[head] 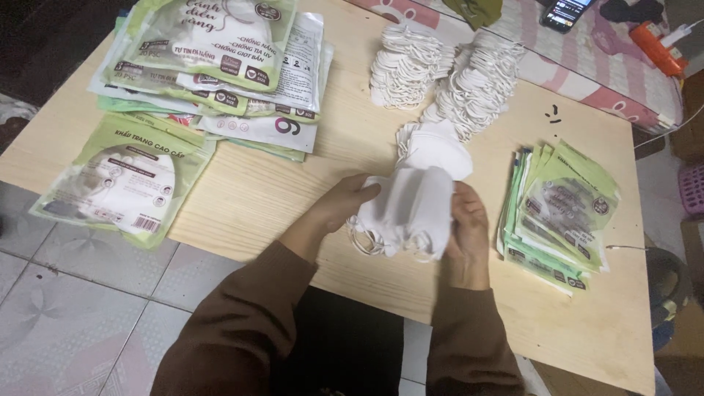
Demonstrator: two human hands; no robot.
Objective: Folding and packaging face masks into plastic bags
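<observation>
Both my hands hold a small stack of white face masks just above the low wooden table. My left hand grips the stack's left side, fingers curled onto it. My right hand clasps the right side, thumb on top. Elastic ear loops hang from the stack's lower left. Another folded white mask lies just beyond the held stack.
Two big heaps of white masks sit at the table's far side. Empty green-and-clear pouches are stacked at right; filled mask packs pile at left, one overhanging the edge. A phone lies on the pink bedding.
</observation>
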